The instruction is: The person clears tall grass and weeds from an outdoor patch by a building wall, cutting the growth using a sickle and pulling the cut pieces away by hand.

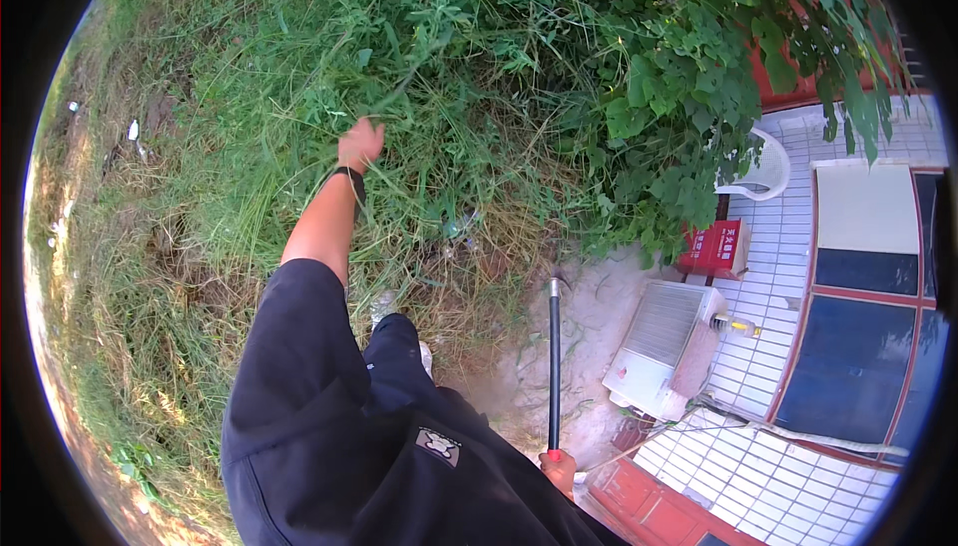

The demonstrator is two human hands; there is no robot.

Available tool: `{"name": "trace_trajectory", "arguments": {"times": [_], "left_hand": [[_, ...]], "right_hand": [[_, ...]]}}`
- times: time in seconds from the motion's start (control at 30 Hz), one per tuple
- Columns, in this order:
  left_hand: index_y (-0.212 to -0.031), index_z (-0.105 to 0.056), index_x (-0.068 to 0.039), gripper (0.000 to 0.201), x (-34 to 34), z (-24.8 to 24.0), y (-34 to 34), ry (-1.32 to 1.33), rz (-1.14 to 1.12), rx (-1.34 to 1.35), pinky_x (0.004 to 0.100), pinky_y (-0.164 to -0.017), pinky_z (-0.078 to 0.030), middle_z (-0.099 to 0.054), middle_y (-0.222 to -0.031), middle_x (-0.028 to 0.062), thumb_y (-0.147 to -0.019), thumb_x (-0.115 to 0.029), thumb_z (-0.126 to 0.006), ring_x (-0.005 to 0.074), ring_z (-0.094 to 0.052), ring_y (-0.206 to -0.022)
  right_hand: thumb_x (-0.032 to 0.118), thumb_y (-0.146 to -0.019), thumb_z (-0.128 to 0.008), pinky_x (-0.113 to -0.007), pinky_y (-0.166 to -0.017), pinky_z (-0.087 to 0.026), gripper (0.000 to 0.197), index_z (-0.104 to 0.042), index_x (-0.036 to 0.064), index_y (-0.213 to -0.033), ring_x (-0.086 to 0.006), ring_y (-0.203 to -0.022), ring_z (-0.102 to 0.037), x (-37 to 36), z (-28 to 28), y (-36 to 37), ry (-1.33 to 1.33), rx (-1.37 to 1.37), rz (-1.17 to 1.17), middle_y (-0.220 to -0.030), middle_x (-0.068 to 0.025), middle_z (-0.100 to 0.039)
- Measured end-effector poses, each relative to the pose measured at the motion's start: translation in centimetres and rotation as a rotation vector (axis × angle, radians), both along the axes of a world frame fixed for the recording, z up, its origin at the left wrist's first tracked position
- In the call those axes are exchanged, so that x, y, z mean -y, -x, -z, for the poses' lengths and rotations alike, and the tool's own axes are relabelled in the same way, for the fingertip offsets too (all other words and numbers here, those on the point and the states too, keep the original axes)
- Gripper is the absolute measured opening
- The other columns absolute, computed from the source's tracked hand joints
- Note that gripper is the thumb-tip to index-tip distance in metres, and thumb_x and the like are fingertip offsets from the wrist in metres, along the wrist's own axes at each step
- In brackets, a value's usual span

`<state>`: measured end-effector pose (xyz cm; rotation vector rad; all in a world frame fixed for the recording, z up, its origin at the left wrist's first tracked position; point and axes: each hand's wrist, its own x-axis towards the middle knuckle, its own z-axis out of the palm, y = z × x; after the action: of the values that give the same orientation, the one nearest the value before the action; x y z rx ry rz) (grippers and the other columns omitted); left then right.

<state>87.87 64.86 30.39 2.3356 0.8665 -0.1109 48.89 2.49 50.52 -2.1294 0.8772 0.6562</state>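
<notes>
My left hand is stretched out into tall green weeds, with a dark band on its wrist. Its fingers look curled around some stems, though leaves and slight blur hide part of the hold. Low at the right, my right hand is closed around the red-ended grip of a long black-handled tool. The pole points away from me, toward the edge of the weeds. A silver collar sits at its far end, and the small dark head beyond it shows too little to name.
Pale bare ground lies right of the weeds. An outdoor air-conditioner unit, a red box and a white plastic chair stand by the white-tiled wall. Leafy vines overhang them. Dry grass spreads left.
</notes>
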Motion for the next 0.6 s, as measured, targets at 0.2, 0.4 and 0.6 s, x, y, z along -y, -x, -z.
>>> {"name": "trace_trajectory", "arguments": {"times": [0.2,0.4,0.6], "left_hand": [[-0.093,-0.064,-0.006,0.054,2.2,-1.5,4.9,0.036,-0.083,0.247,0.0538,-0.075,-0.049,-0.067,-0.088,0.0252,-0.1,-0.052,-0.036,0.0459,-0.063,-0.086],[-0.095,-0.064,0.0,0.049,1.2,-2.2,12.0,0.017,-0.012,0.271,0.0523,-0.082,-0.047,-0.066,-0.089,0.0249,-0.103,-0.039,-0.035,0.0429,-0.063,-0.088],[-0.093,-0.064,-0.001,0.049,-3.6,-6.7,17.1,-0.058,-0.113,0.128,0.053,-0.084,-0.045,-0.066,-0.092,0.025,-0.103,-0.039,-0.035,0.0439,-0.061,-0.089]], "right_hand": [[0.013,-0.079,-0.066,-0.031,-0.043,-0.039,0.018,-0.056,0.0036,-0.067,-0.0105,-0.044,-0.049,-2.6,0.8,-5.2,0.056,-0.068,-0.065,-0.053,-0.0012,-0.053],[0.019,-0.084,-0.071,-0.029,-0.048,-0.041,0.024,-0.059,0.0016,-0.072,-0.0087,-0.051,-0.049,-6.1,0.8,-12.7,-0.044,0.114,-0.284,-0.057,-0.0002,-0.054],[0.025,-0.089,-0.071,-0.027,-0.045,-0.037,0.03,-0.056,0.0048,-0.073,-0.0067,-0.05,-0.047,-11.8,-2.4,-22.4,-0.106,0.321,-0.658,-0.057,0.0031,-0.052]]}}
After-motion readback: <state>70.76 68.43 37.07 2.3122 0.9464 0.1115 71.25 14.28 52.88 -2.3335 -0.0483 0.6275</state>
